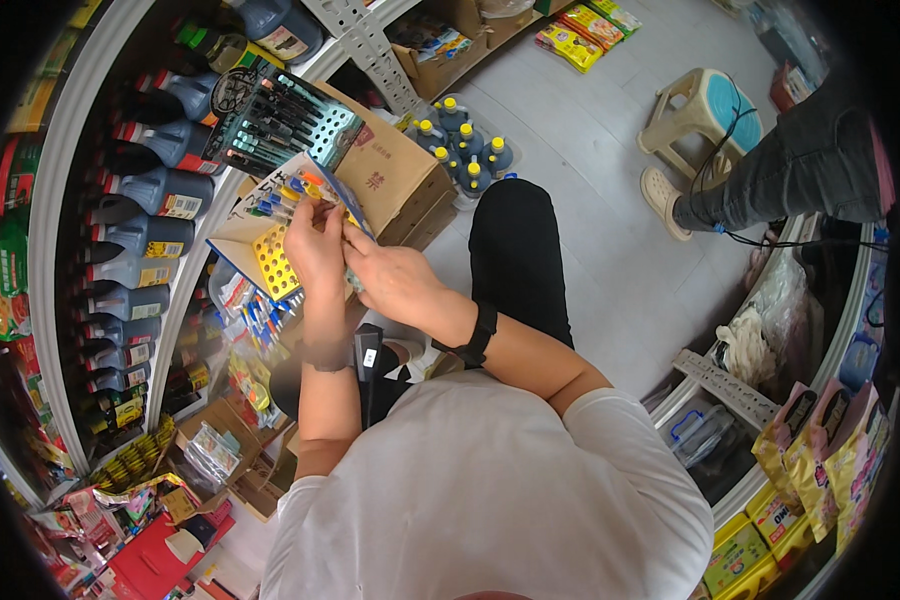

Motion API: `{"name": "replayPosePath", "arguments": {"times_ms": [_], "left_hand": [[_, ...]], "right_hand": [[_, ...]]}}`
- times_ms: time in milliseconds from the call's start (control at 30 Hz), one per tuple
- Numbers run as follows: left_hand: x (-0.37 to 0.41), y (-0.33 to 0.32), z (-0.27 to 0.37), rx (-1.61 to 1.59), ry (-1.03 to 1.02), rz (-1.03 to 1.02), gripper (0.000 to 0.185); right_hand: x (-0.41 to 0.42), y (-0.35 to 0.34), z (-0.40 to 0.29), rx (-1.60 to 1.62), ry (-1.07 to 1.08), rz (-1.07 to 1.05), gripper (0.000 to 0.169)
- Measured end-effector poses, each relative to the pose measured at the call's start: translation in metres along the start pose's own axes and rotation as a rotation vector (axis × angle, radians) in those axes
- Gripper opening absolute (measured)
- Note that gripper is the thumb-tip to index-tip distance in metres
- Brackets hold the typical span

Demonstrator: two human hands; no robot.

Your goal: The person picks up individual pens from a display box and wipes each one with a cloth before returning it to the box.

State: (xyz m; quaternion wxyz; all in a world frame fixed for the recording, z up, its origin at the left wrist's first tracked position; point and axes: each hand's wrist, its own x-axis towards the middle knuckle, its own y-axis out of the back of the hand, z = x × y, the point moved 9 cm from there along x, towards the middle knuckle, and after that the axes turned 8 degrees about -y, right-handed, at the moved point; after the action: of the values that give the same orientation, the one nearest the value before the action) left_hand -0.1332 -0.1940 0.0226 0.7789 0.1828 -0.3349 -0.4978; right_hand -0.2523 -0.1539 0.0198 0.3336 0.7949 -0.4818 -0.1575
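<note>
A cardboard pen display box (229,238) with handwritten marks on its side stands tilted before me. Its yellow insert (274,262) is punched with rows of round holes, many of them bare. Several pens (289,196) with blue, yellow and orange parts stand at its far end. Over the box is my left hand (316,251), fingers bent in towards the pens. My right hand (394,281) meets it from the right, fingertips by the box's blue edge (352,199). Whatever lies between the fingertips is hidden.
A second pen display (289,124) stands on a brown carton (382,165) behind. Below the box is a tub of loose pens (259,311). Shelves of bottles (169,191) run along the left. A stool (709,120) and another person's leg (787,165) are at the right.
</note>
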Motion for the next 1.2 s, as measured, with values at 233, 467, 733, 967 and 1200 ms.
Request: {"name": "replayPosePath", "arguments": {"times_ms": [233,467,733,967,1200], "left_hand": [[-0.001,0.0,-0.007,-0.068,0.011,0.079,0.02],[0.001,-0.002,-0.011,-0.065,-0.004,0.109,0.02],[0.003,0.001,0.007,0.062,-0.063,0.024,0.016],[-0.001,0.037,0.007,-0.233,-0.109,0.133,0.018],[-0.031,0.056,-0.003,-0.501,0.09,-0.046,0.023]], "right_hand": [[-0.001,0.001,0.001,0.012,-0.004,-0.018,0.05],[0.0,0.001,0.002,0.018,-0.007,-0.008,0.045],[0.001,0.0,0.004,0.024,-0.026,-0.026,0.049],[-0.001,0.001,0.004,0.066,-0.031,-0.075,0.057],[0.005,0.023,0.02,0.611,-0.027,0.018,0.038]]}}
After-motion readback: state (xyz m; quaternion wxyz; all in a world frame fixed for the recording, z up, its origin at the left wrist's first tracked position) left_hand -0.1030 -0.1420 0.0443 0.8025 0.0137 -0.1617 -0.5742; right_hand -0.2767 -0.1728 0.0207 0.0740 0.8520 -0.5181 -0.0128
